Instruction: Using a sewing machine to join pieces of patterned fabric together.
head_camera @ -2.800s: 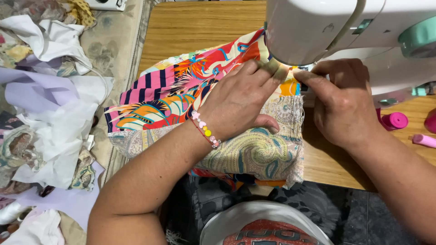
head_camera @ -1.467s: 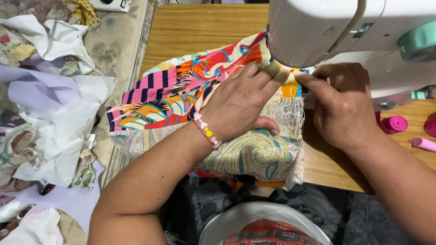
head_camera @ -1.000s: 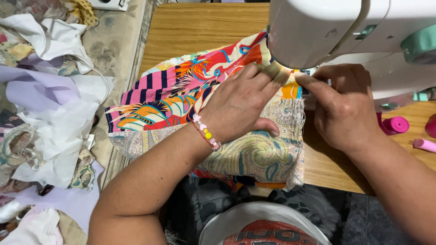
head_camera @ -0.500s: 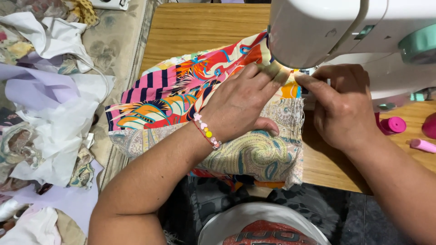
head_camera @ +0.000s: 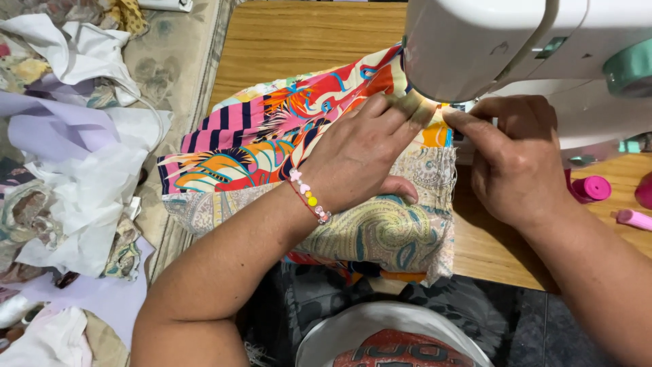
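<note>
1. Almost nothing has changed from a moment ago: both hands stay in the same spots, so the cloth (head_camera: 272, 146) is being fed through very slowly.
2. The left hand (head_camera: 356, 160) lies open and flat on the cloth, fingers pointing at the machine (head_camera: 489, 47).
3. The right hand (head_camera: 513, 160) is half curled, its fingertips pressing the cloth edge under the machine.
4. The cloth lies on the table (head_camera: 305, 41).

The patchwork cloth of bright printed cotton (head_camera: 272, 146), with pink-and-navy stripes, orange tropical leaves and a pale paisley panel, lies flat on the wooden table (head_camera: 305, 41). Its far edge runs under the white sewing machine (head_camera: 489, 41); its near edge hangs over the table's front.
</note>
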